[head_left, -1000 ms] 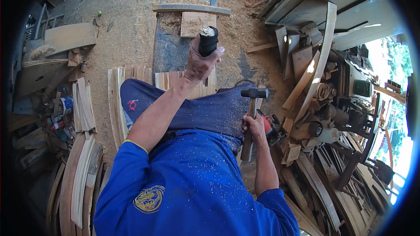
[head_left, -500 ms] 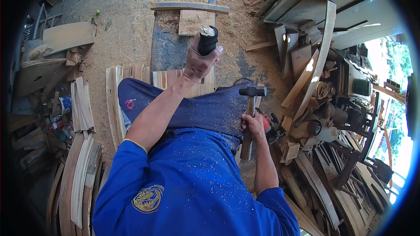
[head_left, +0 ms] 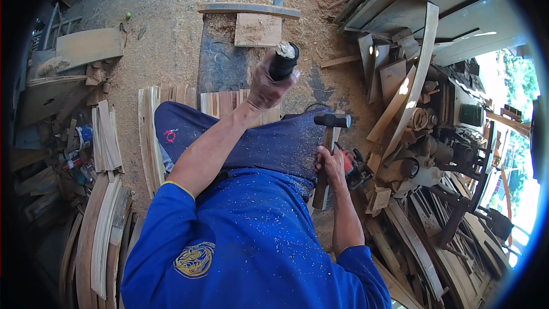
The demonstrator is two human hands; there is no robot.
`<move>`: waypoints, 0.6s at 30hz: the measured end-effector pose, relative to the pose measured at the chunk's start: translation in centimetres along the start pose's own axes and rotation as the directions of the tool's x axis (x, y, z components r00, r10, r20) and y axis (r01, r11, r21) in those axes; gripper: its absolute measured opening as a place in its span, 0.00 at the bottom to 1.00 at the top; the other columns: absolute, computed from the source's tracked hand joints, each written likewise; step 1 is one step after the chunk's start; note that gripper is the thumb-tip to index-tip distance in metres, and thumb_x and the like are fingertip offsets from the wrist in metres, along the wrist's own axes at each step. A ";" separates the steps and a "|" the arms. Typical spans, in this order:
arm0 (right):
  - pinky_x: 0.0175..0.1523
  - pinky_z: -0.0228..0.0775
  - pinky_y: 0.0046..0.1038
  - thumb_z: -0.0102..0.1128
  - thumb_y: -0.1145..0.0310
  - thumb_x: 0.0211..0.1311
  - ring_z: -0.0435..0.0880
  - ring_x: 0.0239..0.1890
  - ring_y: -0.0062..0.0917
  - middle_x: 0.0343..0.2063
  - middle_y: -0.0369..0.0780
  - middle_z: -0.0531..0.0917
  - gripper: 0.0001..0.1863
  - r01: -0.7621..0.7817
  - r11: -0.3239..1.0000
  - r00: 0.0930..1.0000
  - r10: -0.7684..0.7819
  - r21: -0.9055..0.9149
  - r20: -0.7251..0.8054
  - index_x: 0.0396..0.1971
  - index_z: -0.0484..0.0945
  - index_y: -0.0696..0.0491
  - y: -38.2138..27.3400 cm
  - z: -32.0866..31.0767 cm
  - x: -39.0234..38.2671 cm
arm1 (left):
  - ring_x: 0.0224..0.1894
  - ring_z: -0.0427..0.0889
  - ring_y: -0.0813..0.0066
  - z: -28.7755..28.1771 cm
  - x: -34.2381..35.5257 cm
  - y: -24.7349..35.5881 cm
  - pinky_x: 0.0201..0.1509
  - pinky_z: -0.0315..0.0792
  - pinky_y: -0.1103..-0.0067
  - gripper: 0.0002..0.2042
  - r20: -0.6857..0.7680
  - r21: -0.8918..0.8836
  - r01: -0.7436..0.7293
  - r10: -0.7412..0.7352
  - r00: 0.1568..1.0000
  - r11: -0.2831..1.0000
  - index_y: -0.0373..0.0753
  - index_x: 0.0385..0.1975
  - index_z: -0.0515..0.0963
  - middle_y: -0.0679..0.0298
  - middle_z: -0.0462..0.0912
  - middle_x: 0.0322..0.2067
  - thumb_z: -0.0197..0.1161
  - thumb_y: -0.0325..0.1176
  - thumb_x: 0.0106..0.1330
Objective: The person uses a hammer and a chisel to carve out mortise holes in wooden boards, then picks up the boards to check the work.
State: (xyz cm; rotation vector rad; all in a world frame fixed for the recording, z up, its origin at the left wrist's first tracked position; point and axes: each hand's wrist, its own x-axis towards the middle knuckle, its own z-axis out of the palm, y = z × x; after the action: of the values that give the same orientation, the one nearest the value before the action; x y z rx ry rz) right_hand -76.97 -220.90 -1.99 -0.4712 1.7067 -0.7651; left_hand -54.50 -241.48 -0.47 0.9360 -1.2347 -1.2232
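Observation:
My left hand (head_left: 266,88) is raised in front of me above my lap, with its fingers wrapped round a black-wrapped tool handle (head_left: 282,67). The handle's top end is pale and frayed; its lower part is hidden by my hand. Over my right thigh, my right hand (head_left: 330,165) grips a hammer (head_left: 333,121) by its wooden shaft, head up and pointing away from me. Below the left hand lies a row of light and reddish wood strips (head_left: 226,103). Beyond it, a square wood block (head_left: 258,30) sits on a dark board (head_left: 219,63).
A long narrow plank (head_left: 251,9) lies across the board's far end. Curved boards (head_left: 108,234) are piled on the left. A red power tool (head_left: 350,162) sits beside my right hand. Wood pieces and machinery (head_left: 437,149) crowd the right. Shavings cover the floor.
My left hand has shifted a little to the right and toward me with the black-wrapped handle, which tilts slightly differently. The right hand and hammer have barely moved.

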 end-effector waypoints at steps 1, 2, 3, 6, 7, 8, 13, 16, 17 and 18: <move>0.22 0.71 0.25 0.61 0.67 0.61 0.73 0.16 0.19 0.20 0.35 0.74 0.12 0.049 0.999 0.998 -0.050 -0.023 -0.033 0.40 0.73 0.57 0.1 -0.2 -0.2 | 0.30 0.79 0.74 0.2 -0.3 0.6 0.37 0.75 0.75 0.15 0.006 0.055 -0.033 0.033 0.999 0.998 0.38 0.42 0.76 0.65 0.80 0.30 0.70 0.30 0.55; 0.23 0.71 0.24 0.61 0.66 0.62 0.74 0.17 0.19 0.20 0.35 0.74 0.13 0.099 0.994 0.993 -0.102 -0.048 -0.065 0.41 0.73 0.57 0.4 -0.6 -0.5 | 0.30 0.79 0.73 0.2 -0.6 0.8 0.38 0.75 0.74 0.16 0.020 0.067 -0.055 0.054 0.998 0.996 0.38 0.42 0.76 0.64 0.80 0.30 0.70 0.30 0.55; 0.24 0.72 0.24 0.60 0.65 0.63 0.74 0.18 0.19 0.20 0.35 0.75 0.14 0.151 0.986 0.984 -0.157 -0.077 -0.081 0.42 0.73 0.58 -0.4 -0.4 -0.5 | 0.31 0.79 0.72 -0.1 -1.0 0.9 0.38 0.75 0.74 0.16 0.023 0.087 -0.080 0.078 0.997 0.993 0.38 0.42 0.76 0.63 0.80 0.30 0.70 0.30 0.54; 0.28 0.73 0.23 0.60 0.68 0.63 0.76 0.21 0.18 0.23 0.35 0.77 0.12 0.448 0.874 0.870 -0.475 -0.191 -0.132 0.43 0.73 0.57 -4.6 -0.7 -1.7 | 0.30 0.80 0.64 -0.7 -2.0 0.4 0.39 0.75 0.71 0.17 0.049 0.087 -0.151 0.147 0.988 0.985 0.38 0.43 0.75 0.59 0.80 0.31 0.69 0.30 0.53; 0.29 0.73 0.23 0.59 0.71 0.63 0.76 0.22 0.18 0.24 0.35 0.77 0.10 0.565 0.810 0.785 -0.587 -0.158 -0.199 0.41 0.72 0.57 -7.4 0.1 -2.9 | 0.30 0.81 0.63 -0.7 -2.4 0.8 0.38 0.75 0.71 0.18 0.058 0.103 -0.199 0.194 0.979 0.975 0.37 0.44 0.74 0.58 0.80 0.31 0.69 0.30 0.54; 0.30 0.73 0.23 0.58 0.74 0.62 0.76 0.23 0.18 0.25 0.35 0.77 0.09 0.676 0.725 0.682 -0.683 -0.131 -0.260 0.40 0.72 0.57 -10.7 1.1 -4.3 | 0.30 0.81 0.62 -0.9 -2.5 0.9 0.38 0.75 0.70 0.18 0.061 0.123 -0.250 0.244 0.968 0.961 0.37 0.45 0.73 0.58 0.81 0.31 0.69 0.30 0.54; 0.30 0.71 0.22 0.60 0.76 0.62 0.73 0.22 0.16 0.26 0.34 0.75 0.07 0.743 0.560 0.501 -0.828 -0.366 -0.250 0.38 0.72 0.58 -22.1 3.4 -13.0 | 0.31 0.83 0.61 -1.2 -4.3 0.3 0.37 0.76 0.70 0.20 0.074 0.097 -0.327 0.320 0.944 0.940 0.37 0.44 0.72 0.59 0.80 0.30 0.70 0.28 0.52; 0.31 0.72 0.26 0.61 0.68 0.65 0.78 0.24 0.21 0.27 0.35 0.79 0.09 0.669 0.246 0.374 -0.927 -0.701 0.031 0.38 0.73 0.56 -18.7 3.6 -11.8 | 0.34 0.84 0.60 -1.0 -4.8 0.9 0.39 0.77 0.69 0.21 0.101 -0.007 -0.390 0.389 0.916 0.921 0.38 0.44 0.74 0.59 0.82 0.32 0.72 0.32 0.50; 0.33 0.73 0.30 0.64 0.67 0.62 0.80 0.26 0.26 0.28 0.38 0.81 0.11 0.513 0.211 0.579 -0.800 -0.832 0.154 0.39 0.74 0.55 -17.3 4.3 -10.8 | 0.36 0.85 0.59 -0.8 -5.3 0.9 0.40 0.77 0.69 0.22 0.155 -0.051 -0.318 0.322 0.934 0.947 0.40 0.45 0.74 0.59 0.82 0.33 0.72 0.33 0.49; 0.36 0.74 0.35 0.66 0.65 0.59 0.83 0.29 0.32 0.29 0.41 0.83 0.14 0.391 0.066 0.742 -0.613 -0.918 0.272 0.41 0.74 0.54 -16.3 5.3 -9.8 | 0.37 0.85 0.56 -0.6 -5.4 1.1 0.40 0.77 0.68 0.24 0.155 -0.019 -0.385 0.383 0.911 0.923 0.41 0.46 0.74 0.58 0.82 0.35 0.74 0.33 0.48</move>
State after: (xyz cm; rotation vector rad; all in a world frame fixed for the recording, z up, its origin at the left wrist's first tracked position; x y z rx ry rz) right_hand -70.58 -227.18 15.54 -2.0604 2.0612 -0.0721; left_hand -53.35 -236.04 -0.34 0.5736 -1.4717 -0.9864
